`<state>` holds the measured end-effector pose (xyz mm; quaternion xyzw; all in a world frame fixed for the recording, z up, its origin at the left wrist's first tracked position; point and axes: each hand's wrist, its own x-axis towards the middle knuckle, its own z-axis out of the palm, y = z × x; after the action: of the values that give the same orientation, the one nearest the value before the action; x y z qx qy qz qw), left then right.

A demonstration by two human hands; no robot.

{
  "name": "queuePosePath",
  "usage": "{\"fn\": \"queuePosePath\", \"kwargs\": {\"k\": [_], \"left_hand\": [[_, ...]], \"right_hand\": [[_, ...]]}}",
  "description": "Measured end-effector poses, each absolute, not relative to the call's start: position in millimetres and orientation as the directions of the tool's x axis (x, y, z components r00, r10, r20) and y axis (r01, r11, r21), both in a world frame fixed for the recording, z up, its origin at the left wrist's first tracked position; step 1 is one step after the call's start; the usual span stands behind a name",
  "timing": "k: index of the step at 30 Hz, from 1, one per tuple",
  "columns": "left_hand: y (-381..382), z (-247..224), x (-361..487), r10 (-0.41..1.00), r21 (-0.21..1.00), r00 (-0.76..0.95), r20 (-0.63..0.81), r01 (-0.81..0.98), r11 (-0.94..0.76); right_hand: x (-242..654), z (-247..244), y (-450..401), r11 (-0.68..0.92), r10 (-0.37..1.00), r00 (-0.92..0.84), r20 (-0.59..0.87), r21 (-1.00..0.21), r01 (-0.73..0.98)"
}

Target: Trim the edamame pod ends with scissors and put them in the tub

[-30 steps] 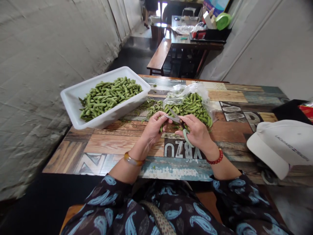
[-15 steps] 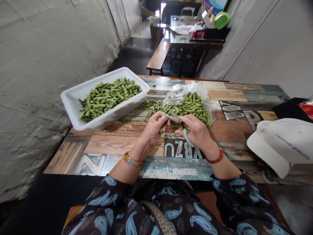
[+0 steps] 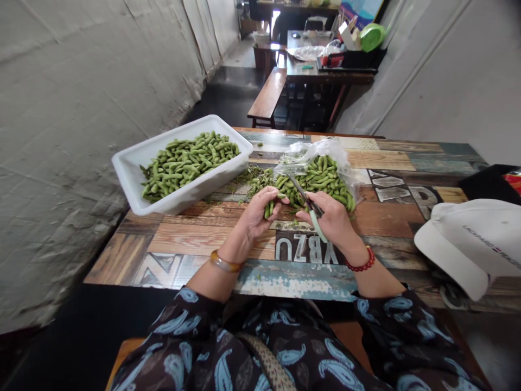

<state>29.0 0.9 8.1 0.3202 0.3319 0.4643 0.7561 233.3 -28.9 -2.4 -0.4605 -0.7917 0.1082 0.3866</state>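
My left hand (image 3: 260, 213) is closed around a few green edamame pods (image 3: 269, 209), one of them poking out past the fingertips. In my right hand (image 3: 330, 217) is a pair of scissors (image 3: 316, 220) with pale green handles, its blades pointing up and to the left, just right of the held pods. Behind both hands lies a heap of edamame pods (image 3: 325, 176), partly on and under a clear plastic bag (image 3: 331, 149). To the left stands a white plastic tub (image 3: 183, 205) with many pods (image 3: 191, 160) inside. Small green trimmings (image 3: 260, 178) are strewn between tub and heap.
The patterned wooden table (image 3: 215, 233) runs across in front of me. A white cap (image 3: 472, 239) lies at the right, near a black box (image 3: 492, 182). Beyond are a bench (image 3: 268, 95) and another table (image 3: 313, 76) with things on it. A grey wall (image 3: 81, 98) borders the left.
The scissors have drawn back to the right from the pod at my left fingertips, and the blades now look closed and point more upward. The whole view has shifted slightly.
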Motion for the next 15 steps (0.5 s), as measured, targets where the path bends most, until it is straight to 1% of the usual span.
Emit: {"fn": "queuePosePath", "kwargs": {"k": [5, 7, 8, 11, 13, 15], "left_hand": [[1, 13, 22, 0.915, 0.712, 0.33, -0.234, -0.582, 0.392], [2, 21, 20, 0.928, 0.732, 0.291, -0.231, -0.577, 0.363], [4, 27, 18, 0.94, 0.76, 0.259, -0.222, -0.558, 0.333], [21, 49, 6, 0.985, 0.885, 0.119, -0.128, -0.434, 0.167], [42, 64, -11, 0.999, 0.956, -0.04, 0.005, -0.292, -0.016], [68, 77, -33, 0.953, 0.97, -0.237, 0.188, -0.104, -0.218]], "right_hand": [[235, -2, -26, 0.532, 0.821, -0.222, 0.526, -0.565, 0.631], [236, -1, -26, 0.527, 0.824, -0.213, 0.524, -0.574, 0.626], [236, 0, -26, 0.527, 0.824, -0.209, 0.526, -0.578, 0.622], [235, -1, -26, 0.528, 0.821, -0.195, 0.537, -0.581, 0.619], [235, -1, -26, 0.529, 0.818, -0.193, 0.541, -0.579, 0.62], [235, -1, -26, 0.533, 0.816, -0.194, 0.544, -0.579, 0.617]]}}
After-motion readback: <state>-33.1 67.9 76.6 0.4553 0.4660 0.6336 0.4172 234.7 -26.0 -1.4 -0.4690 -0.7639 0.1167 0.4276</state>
